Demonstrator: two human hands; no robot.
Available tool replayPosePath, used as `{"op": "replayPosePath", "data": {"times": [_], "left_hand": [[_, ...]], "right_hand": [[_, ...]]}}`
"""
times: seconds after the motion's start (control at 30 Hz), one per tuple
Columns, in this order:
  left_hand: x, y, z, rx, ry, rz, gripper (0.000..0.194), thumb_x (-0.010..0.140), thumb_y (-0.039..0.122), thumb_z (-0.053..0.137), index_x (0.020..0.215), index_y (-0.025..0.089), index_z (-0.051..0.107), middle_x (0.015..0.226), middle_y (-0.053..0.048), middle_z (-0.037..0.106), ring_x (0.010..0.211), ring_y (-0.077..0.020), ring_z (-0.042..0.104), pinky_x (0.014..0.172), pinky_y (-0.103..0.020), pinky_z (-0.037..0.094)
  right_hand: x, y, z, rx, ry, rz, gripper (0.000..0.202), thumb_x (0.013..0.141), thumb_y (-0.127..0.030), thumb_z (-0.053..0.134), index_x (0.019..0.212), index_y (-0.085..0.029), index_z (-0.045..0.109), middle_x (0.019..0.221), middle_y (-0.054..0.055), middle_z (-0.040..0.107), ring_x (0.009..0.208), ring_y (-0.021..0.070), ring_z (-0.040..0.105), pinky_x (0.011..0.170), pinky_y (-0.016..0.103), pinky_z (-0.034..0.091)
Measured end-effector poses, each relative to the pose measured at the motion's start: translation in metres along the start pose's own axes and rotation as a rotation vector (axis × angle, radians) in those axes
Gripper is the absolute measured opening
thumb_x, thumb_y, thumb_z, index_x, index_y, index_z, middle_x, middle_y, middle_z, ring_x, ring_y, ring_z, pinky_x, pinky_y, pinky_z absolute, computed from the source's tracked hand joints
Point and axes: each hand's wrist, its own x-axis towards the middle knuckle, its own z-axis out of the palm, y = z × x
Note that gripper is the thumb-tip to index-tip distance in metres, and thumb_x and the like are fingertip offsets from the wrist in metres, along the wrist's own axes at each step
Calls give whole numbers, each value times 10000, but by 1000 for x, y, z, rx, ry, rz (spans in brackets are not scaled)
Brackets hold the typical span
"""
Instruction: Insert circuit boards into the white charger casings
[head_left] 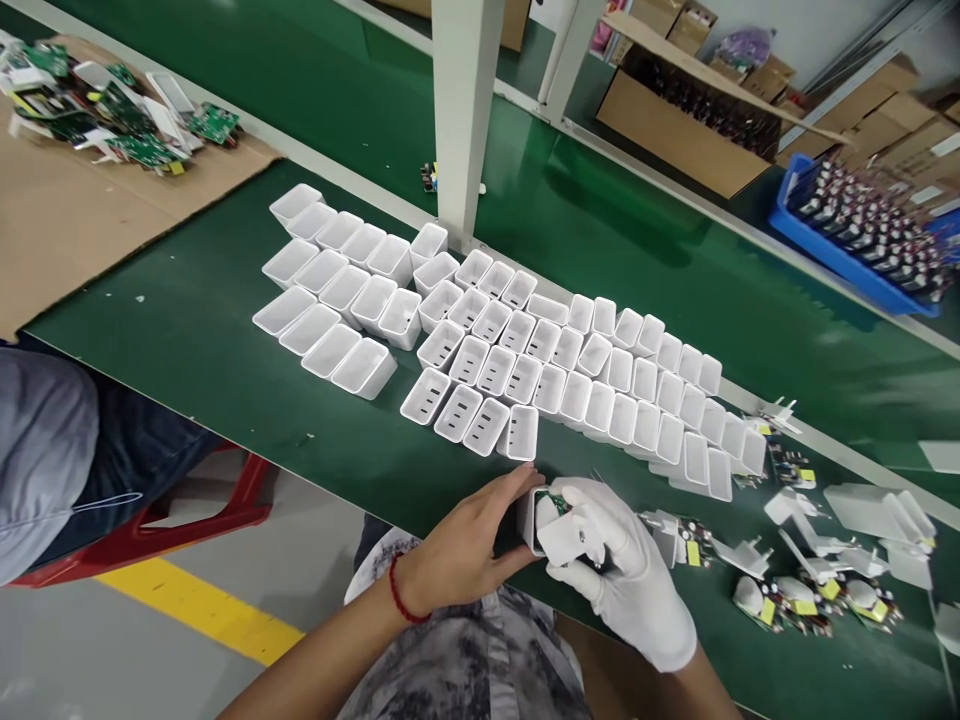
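Observation:
My left hand [480, 535], bare and with a red cord at the wrist, grips a white plastic housing [529, 520] near the table's front edge. The housing's mouth faces right. My right hand [626, 565] wears a white glove and pinches a white end cap [564, 538] with metal pins. A green circuit board [551, 505] joined to this cap shows at the housing's mouth; how far it sits inside is hidden by my fingers. Just beyond my hands, rows of open white housings [480, 420] stand on the green table, some with dark slots visible inside.
Right of my hands lie several board assemblies with white caps [802, 600]. Stacked white housings [877, 510] lie farther right. Circuit boards [150, 120] pile on cardboard [225, 165] at left. Behind stand a post [461, 120], a carton [675, 130] and a blue tray [847, 250]. A seated person's leg [127, 450] is left.

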Motion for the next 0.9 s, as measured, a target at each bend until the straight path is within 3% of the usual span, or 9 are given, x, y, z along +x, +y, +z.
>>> {"op": "replayPosePath", "data": {"times": [0.17,0.27,0.33,0.47,0.57,0.67,0.8,0.9], "left_hand": [[0,0,-1,22,2,6,879,938,213,586,1567,294,-23,1484,-110,435,1370,-227,435,1100,-376,447],[0,-2,-1,33,16,17,904,920,215,615,1566,289,-14,1471,-119,450,1356,-237,452,1100,-391,446],[-1,-3,1,45,35,13,912,913,240,634,1562,291,-4,1451,-118,473,1343,-237,467,1093,-400,454],[1,-6,11,107,120,7,849,892,306,671,1530,269,112,1396,-122,520,1300,-240,514,1066,-390,483],[2,-5,17,211,160,15,745,878,319,684,1470,237,238,1372,-133,532,1286,-261,522,1063,-417,489],[0,-2,17,284,119,43,720,892,255,647,1479,205,233,1401,-149,503,1314,-277,491,1074,-441,481],[-2,1,6,350,77,73,662,936,256,570,1498,174,229,1427,-153,483,1331,-260,480,1082,-414,481],[0,5,-5,478,164,159,474,981,247,503,1422,152,358,1360,-147,545,1253,-241,555,1009,-382,538]], "right_hand": [[9,-7,-2,-65,-55,7,635,898,-146,632,1469,-201,359,1339,134,491,1270,221,485,1071,410,442],[6,-10,2,-196,-91,73,718,912,-350,643,1516,-160,304,1431,182,408,1319,286,443,1038,466,471],[-4,-13,11,-296,11,124,786,902,-440,644,1528,-123,289,1420,201,418,1295,303,460,1000,464,495],[-28,-19,38,-421,303,79,631,909,-173,618,1493,-211,382,1176,137,564,1072,250,562,863,405,525],[-35,-20,53,-487,301,52,709,894,-122,610,1537,-185,319,1259,181,530,1144,299,539,865,453,524],[-32,-18,56,-499,307,8,716,882,-95,613,1533,-193,333,1292,184,527,1197,306,528,892,463,538],[-27,-14,55,-499,309,14,687,880,-38,572,1514,-197,361,1325,171,538,1203,282,547,892,432,562],[-26,-12,56,-486,302,-19,731,857,4,554,1528,-176,326,1351,169,530,1244,277,529,945,434,549]]}}
